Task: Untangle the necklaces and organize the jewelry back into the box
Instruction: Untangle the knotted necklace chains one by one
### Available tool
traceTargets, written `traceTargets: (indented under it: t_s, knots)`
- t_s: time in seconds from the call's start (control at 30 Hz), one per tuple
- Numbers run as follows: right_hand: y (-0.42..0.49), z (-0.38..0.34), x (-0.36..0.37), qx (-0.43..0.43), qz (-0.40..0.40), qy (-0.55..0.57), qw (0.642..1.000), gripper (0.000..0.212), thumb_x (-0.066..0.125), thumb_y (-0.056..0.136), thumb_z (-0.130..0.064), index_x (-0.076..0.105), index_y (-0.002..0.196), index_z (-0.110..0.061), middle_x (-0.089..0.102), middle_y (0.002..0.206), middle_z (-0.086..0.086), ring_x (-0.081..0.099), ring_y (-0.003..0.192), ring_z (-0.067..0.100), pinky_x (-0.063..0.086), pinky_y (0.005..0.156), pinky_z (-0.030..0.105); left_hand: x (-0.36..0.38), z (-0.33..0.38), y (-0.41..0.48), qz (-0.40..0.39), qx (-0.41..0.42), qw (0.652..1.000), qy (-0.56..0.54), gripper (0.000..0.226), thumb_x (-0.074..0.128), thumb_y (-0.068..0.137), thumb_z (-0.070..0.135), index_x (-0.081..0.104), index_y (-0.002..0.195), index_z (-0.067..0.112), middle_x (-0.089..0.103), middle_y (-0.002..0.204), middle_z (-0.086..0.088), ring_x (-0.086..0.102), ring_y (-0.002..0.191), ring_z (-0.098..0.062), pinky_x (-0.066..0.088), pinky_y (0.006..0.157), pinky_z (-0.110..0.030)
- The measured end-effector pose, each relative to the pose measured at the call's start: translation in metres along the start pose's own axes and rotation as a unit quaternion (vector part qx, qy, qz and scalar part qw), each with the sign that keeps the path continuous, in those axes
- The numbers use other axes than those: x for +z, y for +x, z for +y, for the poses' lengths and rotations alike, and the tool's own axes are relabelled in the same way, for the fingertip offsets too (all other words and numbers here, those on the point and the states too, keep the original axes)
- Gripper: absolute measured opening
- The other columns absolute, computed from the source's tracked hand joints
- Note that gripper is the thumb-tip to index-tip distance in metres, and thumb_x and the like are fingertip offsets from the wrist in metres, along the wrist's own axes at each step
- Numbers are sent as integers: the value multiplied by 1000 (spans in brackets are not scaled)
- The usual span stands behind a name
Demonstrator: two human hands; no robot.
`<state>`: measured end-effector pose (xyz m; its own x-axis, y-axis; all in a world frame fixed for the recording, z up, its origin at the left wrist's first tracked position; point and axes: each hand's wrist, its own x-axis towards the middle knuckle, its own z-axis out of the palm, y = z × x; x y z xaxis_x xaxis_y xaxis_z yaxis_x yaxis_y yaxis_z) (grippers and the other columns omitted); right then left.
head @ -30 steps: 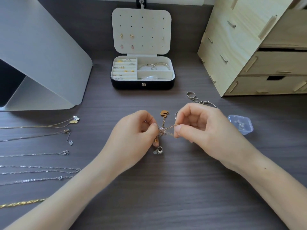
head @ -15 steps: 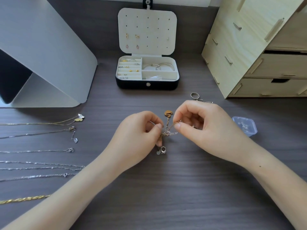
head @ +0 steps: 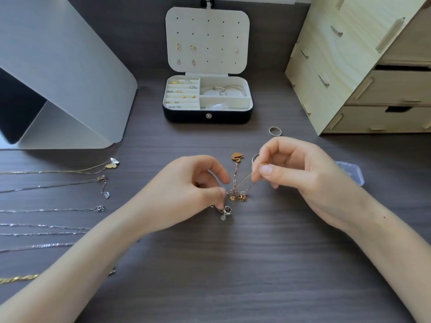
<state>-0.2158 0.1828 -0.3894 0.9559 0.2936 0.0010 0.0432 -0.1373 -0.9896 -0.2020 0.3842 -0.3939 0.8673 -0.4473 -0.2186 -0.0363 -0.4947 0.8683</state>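
Over the middle of the dark table (head: 233, 276), both hands work a knot of tangled chains (head: 238, 194). One hand, the left hand (head: 186, 194), pinches the knot's silver end, a small charm (head: 225, 212) dangling below. Opposite, the right hand (head: 300, 178) pinches gold strands, lifting them. Beyond them the jewelry box (head: 207, 115) stands open; straightened necklaces (head: 51, 209) lie in rows at far left.

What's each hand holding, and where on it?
The right hand pinches the gold chain by its strands above the knot; the left hand pinches the knot's left edge, near the silver charm.
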Motion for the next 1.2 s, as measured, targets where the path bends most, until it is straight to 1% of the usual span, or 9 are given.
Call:
traceTargets:
  t_s: [0.13,0.3,0.47,0.63,0.83,0.9,1.03,1.1,1.2]
  knots:
    - [-2,-3,-3,1,-20,39,999,3,58,74,-10,56,77,-10,65,69,-1,59,71,7,41,62,11,2,-3,1,8,20,999,34,15,66,79,6,63,83,21,66,63,7,41,47,-5,30,48,-14]
    - [-3,-8,-5,-12,-96,60,994,12,62,64,-8,60,67,-20,65,70,2,61,75,12,44,72,16,9,-6,3,54,47,994,87,15,64,82,13,64,73,25,61,56,13,45,49,-3,35,52,-15]
    - [-2,-5,-7,-9,-114,49,992,5,57,59,-17,57,63,-20,62,66,2,57,68,12,43,66,15,11,-9,4,61,56,990,111,13,63,83,14,63,74,24,58,56,17,47,51,-4,35,53,-17]
    - [-2,-4,-15,-9,-152,-117,981,18,50,59,0,52,58,-18,60,68,2,48,66,16,34,59,23,12,-9,3,75,63,988,123,14,63,82,17,61,71,24,57,54,19,48,52,-1,33,52,-14]
    - [-4,1,-16,-49,-196,-359,911,15,51,59,-9,47,59,-24,56,74,-3,47,82,17,40,77,33,13,-8,3,83,57,988,118,14,61,83,20,61,70,24,56,52,19,48,51,-2,34,53,-17]
    - [-6,-2,-16,-52,-198,-383,901,17,51,59,-12,48,60,-28,55,78,-7,46,85,13,37,78,27,14,-8,3,85,55,988,120,14,61,83,22,61,69,24,56,52,19,49,51,-2,36,54,-19]
    - [-8,-5,-17,-72,-166,-434,882,11,54,64,-20,59,68,-29,57,84,-11,45,87,10,34,80,20,14,-7,4,89,57,987,117,13,60,83,23,62,70,24,60,55,18,51,52,-3,41,58,-23]
    - [-8,-4,-12,-87,-109,-426,894,3,59,70,-29,62,69,-30,58,82,-13,48,87,12,35,80,25,13,-8,5,84,64,988,115,14,61,84,23,62,70,24,60,55,17,51,52,-4,41,58,-23]
    - [-4,3,-2,-119,-24,-408,905,4,62,73,-34,60,70,-33,55,75,-20,47,79,4,34,74,19,10,-11,3,55,98,986,125,12,59,80,31,62,69,28,60,58,16,49,54,-7,38,55,-21]
